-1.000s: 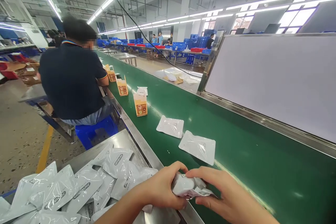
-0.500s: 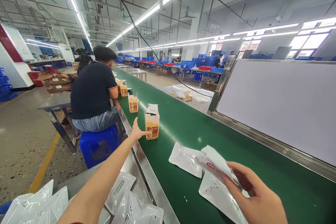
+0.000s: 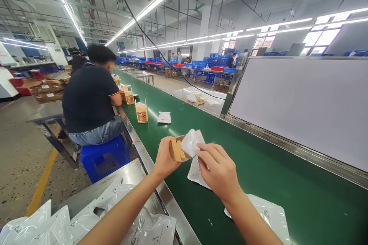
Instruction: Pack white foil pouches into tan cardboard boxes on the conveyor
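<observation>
My left hand [image 3: 166, 157] is closed around a small orange-brown cardboard box [image 3: 177, 150], tilted with its open top toward my right. Between the fingers of my right hand [image 3: 217, 165] is a white pouch [image 3: 193, 142], held at the box's opening; how far it sits inside I cannot tell. Beneath my right hand a second white pouch [image 3: 196, 172] lies on the green conveyor belt [image 3: 287, 183], partly hidden. Another pouch [image 3: 268, 214] rests on the belt by my right forearm, which covers part of it.
Several white pouches [image 3: 155, 226] are heaped on the metal side table at lower left. Farther along the belt stand an open box [image 3: 141, 112] and a pouch [image 3: 164, 117]. A person [image 3: 89, 95] sits on a blue stool [image 3: 106, 159] at left. A white panel [image 3: 301, 111] borders the right.
My left hand has picked up the nearest box from the belt and brought it closer, tilting it. My right hand has moved left with its pouch to the box's opening. The view has shifted slightly.
</observation>
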